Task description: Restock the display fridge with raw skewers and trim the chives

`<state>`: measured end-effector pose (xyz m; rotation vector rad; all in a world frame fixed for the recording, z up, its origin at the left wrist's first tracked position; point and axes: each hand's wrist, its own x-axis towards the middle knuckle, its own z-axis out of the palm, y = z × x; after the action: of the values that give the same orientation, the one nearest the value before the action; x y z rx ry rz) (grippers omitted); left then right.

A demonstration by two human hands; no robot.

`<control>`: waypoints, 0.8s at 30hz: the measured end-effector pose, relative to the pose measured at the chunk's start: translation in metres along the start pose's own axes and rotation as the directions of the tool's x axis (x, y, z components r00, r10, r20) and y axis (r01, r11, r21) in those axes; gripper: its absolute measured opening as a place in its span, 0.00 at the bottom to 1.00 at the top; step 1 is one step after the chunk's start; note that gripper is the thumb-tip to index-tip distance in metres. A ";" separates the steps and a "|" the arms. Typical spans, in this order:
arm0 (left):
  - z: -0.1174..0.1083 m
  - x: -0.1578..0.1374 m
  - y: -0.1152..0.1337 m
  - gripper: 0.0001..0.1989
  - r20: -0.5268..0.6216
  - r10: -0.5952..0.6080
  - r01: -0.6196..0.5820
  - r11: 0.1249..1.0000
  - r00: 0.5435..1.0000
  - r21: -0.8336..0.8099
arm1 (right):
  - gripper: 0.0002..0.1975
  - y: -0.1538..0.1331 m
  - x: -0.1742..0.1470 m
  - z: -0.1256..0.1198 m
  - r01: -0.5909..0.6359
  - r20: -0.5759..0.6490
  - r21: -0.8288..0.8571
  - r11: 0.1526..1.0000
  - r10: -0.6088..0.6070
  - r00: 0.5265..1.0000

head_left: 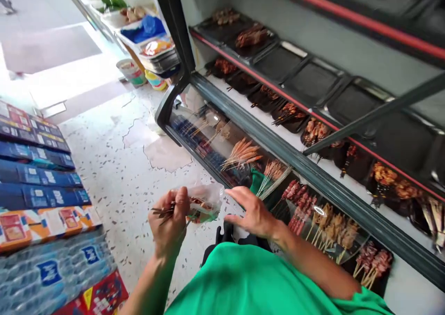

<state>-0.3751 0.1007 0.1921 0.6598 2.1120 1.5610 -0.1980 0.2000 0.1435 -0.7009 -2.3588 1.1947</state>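
My left hand (pixel 171 217) is closed around a bunch of thin skewer sticks (pixel 162 211), whose ends poke out to the left of my fist. On its right side the skewers run into a clear plastic bag (pixel 212 192), with reddish and green bits showing through. My right hand (pixel 252 213) is at the bag's other end, fingers and thumb apart. Its fingertips are beside the bag's edge; whether they touch it I cannot tell. Both hands are in front of my green top (pixel 243 282).
A display fridge (pixel 243 115) on the right holds black trays (pixel 313 80) and several bunches of raw meat skewers (pixel 301 203). Stacked boxes (pixel 38 180) and wrapped water bottles (pixel 52 268) line the left. Buckets (pixel 131 71) stand on the speckled floor (pixel 104 143) farther back.
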 end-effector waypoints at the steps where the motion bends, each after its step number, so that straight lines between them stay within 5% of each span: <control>1: 0.006 -0.004 0.012 0.19 0.061 0.022 -0.020 0.999 0.998 -0.026 | 0.27 -0.018 0.001 0.001 0.068 -0.052 0.033 0.997 -0.066 0.996; 5: 0.034 -0.031 0.057 0.17 0.232 0.088 -0.063 0.991 0.969 -0.114 | 0.17 -0.065 -0.009 -0.014 0.170 -0.185 0.115 0.979 -0.147 0.972; 10: 0.079 -0.080 0.088 0.17 0.271 0.253 -0.200 0.957 0.929 -0.211 | 0.06 -0.088 -0.056 -0.040 -0.073 -0.449 -0.032 0.997 0.051 0.892; 14: 0.130 -0.125 0.102 0.18 0.377 0.360 -0.275 0.925 0.854 -0.260 | 0.11 -0.085 -0.113 -0.087 -0.248 -0.431 -0.303 0.920 0.100 0.897; 18: 0.182 -0.182 0.112 0.18 0.521 0.376 -0.246 0.921 0.767 -0.303 | 0.06 -0.071 -0.187 -0.138 -0.353 -0.358 -0.397 0.847 0.212 0.910; 24: 0.244 -0.262 0.116 0.18 0.722 0.313 -0.084 0.939 0.617 -0.335 | 0.04 -0.045 -0.280 -0.182 -0.570 -0.454 -0.258 0.780 0.423 0.784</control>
<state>-0.0080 0.1555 0.2521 1.2321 1.1783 1.2839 0.1131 0.1233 0.2456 -1.6338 -2.1399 0.6703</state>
